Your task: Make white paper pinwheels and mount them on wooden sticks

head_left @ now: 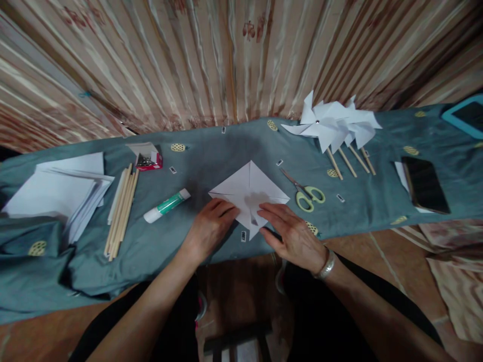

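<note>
A white paper square (pixel 245 188) lies turned like a diamond on the cloth, with slits running in from its corners. Its lower corner is bent slightly up. My left hand (pixel 211 226) is closed, its fingertips gripping the lower left edge of the paper. On the lower right side, the fingers of my right hand (pixel 290 231) lie stretched over the paper with the thumb apart from them. Green-handled scissors (pixel 305 194) rest just right of the paper. To the left lies a glue stick (pixel 167 205) with its cap on.
Several white paper pinwheels (pixel 335 123) on wooden sticks lie at the back right. Loose wooden sticks (pixel 123 211), a small red box of metal pins (pixel 149 157) and a paper stack (pixel 56 186) are at left. A phone (pixel 425 184) and a blue-edged tablet (pixel 466 115) lie right.
</note>
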Available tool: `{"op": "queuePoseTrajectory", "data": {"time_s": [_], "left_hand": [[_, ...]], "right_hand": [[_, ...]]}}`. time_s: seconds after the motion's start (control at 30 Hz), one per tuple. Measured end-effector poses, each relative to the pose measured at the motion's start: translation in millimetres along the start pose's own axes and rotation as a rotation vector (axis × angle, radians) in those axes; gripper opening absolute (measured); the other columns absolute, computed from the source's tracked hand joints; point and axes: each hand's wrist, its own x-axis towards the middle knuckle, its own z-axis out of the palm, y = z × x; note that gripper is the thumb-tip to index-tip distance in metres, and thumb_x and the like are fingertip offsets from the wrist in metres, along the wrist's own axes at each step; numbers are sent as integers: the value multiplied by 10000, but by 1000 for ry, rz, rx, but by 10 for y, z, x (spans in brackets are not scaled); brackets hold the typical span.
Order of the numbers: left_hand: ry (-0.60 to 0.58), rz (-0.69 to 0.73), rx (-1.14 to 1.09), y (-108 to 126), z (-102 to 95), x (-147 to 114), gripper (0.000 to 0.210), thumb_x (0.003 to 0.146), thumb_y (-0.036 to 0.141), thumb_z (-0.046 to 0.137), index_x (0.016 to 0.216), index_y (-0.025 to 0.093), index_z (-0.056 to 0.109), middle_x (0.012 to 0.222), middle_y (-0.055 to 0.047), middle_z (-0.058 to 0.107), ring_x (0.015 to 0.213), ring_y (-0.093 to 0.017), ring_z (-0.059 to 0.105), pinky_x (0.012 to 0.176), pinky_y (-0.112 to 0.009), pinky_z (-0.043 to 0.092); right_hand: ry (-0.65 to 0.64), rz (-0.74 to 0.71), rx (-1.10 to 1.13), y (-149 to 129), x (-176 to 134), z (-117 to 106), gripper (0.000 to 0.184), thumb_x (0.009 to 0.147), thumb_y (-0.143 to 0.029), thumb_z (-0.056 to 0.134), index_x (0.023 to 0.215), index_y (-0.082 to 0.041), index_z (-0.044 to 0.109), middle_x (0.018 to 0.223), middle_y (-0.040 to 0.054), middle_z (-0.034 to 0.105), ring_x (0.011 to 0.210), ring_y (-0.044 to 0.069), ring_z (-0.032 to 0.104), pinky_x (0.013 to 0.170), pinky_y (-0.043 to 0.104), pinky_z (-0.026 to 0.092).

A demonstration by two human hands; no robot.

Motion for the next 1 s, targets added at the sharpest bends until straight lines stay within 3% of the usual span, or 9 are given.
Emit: {"op": "queuePoseTrajectory", "data": {"time_s": [0.17, 0.3, 0.5, 0.67, 0.8, 1.0], "left_hand": [[-66, -46, 57, 232, -131, -87, 129, 885, 114, 534, 909, 131, 660, 802, -64, 677, 742, -203, 600, 652, -333, 503], [-102, -98, -13, 363, -172, -185, 155, 897, 124, 509, 936, 131, 659, 838, -78, 664, 781, -202, 598, 678, -328, 515], [-82, -122, -76, 382, -166, -204, 169, 920, 246, 531, 936, 128, 650, 860, -90, 653, 776, -206, 599, 657, -337, 535], [-54, -119, -95, 439, -129, -213, 209, 933, 231, 515, 1096, 118, 580, 876, -84, 660, 789, -203, 612, 698, -348, 553], [-33, -206, -171, 458, -66, -258, 297, 945, 185, 486, 1236, 126, 472, 859, -55, 660, 755, -171, 633, 688, -304, 558], [7, -313, -330, 403, -59, -263, 225, 936, 214, 518, 1154, 161, 530, 949, -59, 696, 848, -161, 682, 756, -283, 569]], "right_hand": [[-9, 59, 174, -93, -30, -53, 328, 828, -77, 512, 1131, -158, 611, 1232, 135, 634, 1155, 249, 585, 1006, 458, 491], [-42, 139, 328, -163, -64, -35, 280, 841, -143, 586, 1109, -210, 628, 1252, 100, 628, 1181, 238, 581, 1015, 449, 482], [-46, 177, 481, -183, -25, 54, 163, 883, -191, 598, 984, -256, 708, 1258, 60, 630, 1184, 218, 583, 1007, 423, 484], [9, 210, 451, -180, 40, 122, 166, 915, -212, 565, 984, -239, 714, 1213, 77, 648, 1150, 218, 594, 995, 429, 483], [76, 213, 402, -189, 85, 172, 149, 912, -190, 560, 945, -210, 703, 1141, 98, 673, 1097, 221, 614, 984, 439, 474], [68, 241, 444, -237, 124, 146, 192, 840, -144, 590, 996, -224, 665, 1160, 86, 655, 1102, 226, 610, 974, 428, 484]]}}
